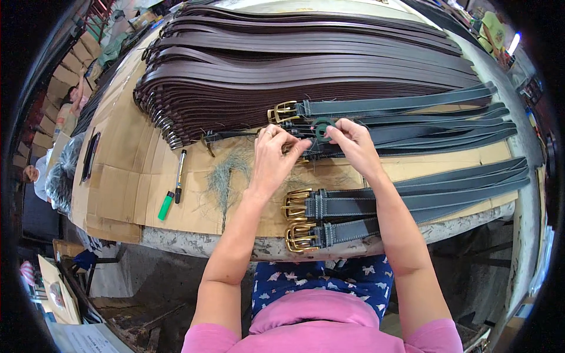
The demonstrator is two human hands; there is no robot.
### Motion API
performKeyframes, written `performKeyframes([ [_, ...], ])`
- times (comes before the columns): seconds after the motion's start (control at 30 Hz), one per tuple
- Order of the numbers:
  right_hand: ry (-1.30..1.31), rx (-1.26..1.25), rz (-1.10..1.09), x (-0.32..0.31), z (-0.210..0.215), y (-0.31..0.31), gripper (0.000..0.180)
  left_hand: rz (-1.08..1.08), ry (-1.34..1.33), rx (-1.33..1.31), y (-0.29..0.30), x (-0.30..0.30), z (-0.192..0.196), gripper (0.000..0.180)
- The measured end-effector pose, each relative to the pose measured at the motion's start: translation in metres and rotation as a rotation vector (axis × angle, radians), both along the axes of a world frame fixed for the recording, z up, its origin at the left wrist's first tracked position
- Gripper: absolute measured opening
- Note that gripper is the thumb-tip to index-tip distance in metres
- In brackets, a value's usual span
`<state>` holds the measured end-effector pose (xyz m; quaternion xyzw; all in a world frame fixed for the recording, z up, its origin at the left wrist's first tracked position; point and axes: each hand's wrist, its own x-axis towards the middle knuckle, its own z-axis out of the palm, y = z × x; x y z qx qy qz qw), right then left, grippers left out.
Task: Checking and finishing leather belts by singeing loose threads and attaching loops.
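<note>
My left hand (pixel 272 154) is over the near belts, thumb and fingertips pinched together. Whatever lies between those fingertips is too small to make out. In my right hand (pixel 356 146), between thumb and fingers, is a dark green ring-shaped piece (pixel 321 128), close to the left fingertips. Beneath both hands lie dark blue-grey belts (pixel 406 130) with pale stitching and gold buckles. One such belt (pixel 376 108) with its gold buckle (pixel 283 112) stretches just beyond my fingers. A tangle of loose grey-green threads (pixel 222 176) rests on the cardboard beside my left wrist.
A long stack of dark brown belts (pixel 306 65) fills the far side. More blue-grey belts (pixel 412 200) lie by the front edge under my right forearm. A green marker (pixel 166 206) and a black pen (pixel 180 176) rest on the cardboard (pixel 118 182). Other people (pixel 39 178) are at far left.
</note>
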<state>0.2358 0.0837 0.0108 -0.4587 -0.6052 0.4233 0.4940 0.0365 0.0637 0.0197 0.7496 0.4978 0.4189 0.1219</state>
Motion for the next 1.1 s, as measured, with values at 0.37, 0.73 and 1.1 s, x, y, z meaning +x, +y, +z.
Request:
performKeyframes([
  [0.37, -0.187, 0.201, 0.023, -0.012, 0.002, -0.006, 0.024, -0.054, -0.041, -0.117, 0.001, -0.002, -0.003, 0.013],
  [0.73, -0.339, 0.324, 0.027, -0.012, 0.0, -0.006, 0.021, -0.053, -0.139, -0.172, 0.0, -0.002, -0.002, 0.017],
  [1.1, -0.022, 0.011, -0.094, 0.01, 0.004, 0.006, 0.023, -0.14, 0.154, 0.091, 0.009, 0.0, 0.016, 0.027],
])
